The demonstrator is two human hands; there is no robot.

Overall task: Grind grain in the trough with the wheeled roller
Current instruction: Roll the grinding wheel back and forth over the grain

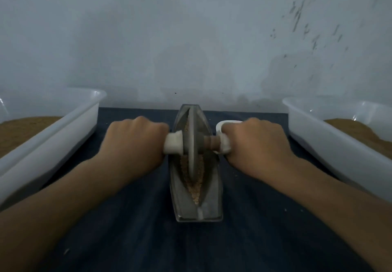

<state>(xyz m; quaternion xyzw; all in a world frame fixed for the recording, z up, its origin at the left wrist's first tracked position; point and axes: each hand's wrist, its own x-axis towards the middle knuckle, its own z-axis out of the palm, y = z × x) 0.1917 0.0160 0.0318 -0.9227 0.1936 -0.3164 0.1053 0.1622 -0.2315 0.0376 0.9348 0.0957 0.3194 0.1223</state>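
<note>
Right, trough (198, 210) sits dead centre on the dark cloth (131, 240), long axis running near to far, its far end close to the wall (191, 38). Wheeled roller (192, 144) stands upright in the groove, a bit far of the midpoint. Grain (196, 189) lies along the groove, mostly near of the wheel, with a thin strip beside it on the far left.

Your left hand (135, 142) is a fist, knuckles up, fingers wrapped tight round the white-wrapped left handle. Your right hand (254, 142) mirrors it, clamped on the right handle; a brown bare stretch of axle shows between wheel and wrap. Both forearms come in from the near corners, converging on the axle.

A white curved object (229, 122) pokes out just far of your right hand; can't tell what it is.

White tub (53, 144) left and white tub (339, 144) right flank the cloth, each holding brown material. Frame is motion-blurred.
</note>
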